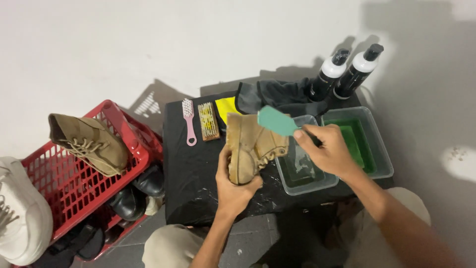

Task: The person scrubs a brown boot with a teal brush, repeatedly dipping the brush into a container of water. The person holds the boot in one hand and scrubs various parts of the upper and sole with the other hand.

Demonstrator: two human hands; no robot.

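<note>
Knees frame the black tabletop (193, 168), where the left hand (235, 186) grips a tan boot (250, 146) sole-up. Gripping a teal brush (277, 121), the right hand (327, 151) hovers over a clear tub (305, 171); scrubbing looks barely begun, the boot looking dusty.

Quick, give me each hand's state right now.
Left hand: closed around the tan boot, gripping it at the sole.
Right hand: closed on the teal brush.

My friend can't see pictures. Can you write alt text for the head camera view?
The left hand holds a tan boot over a black table, while the right hand holds a teal brush above a clear tub.
</note>
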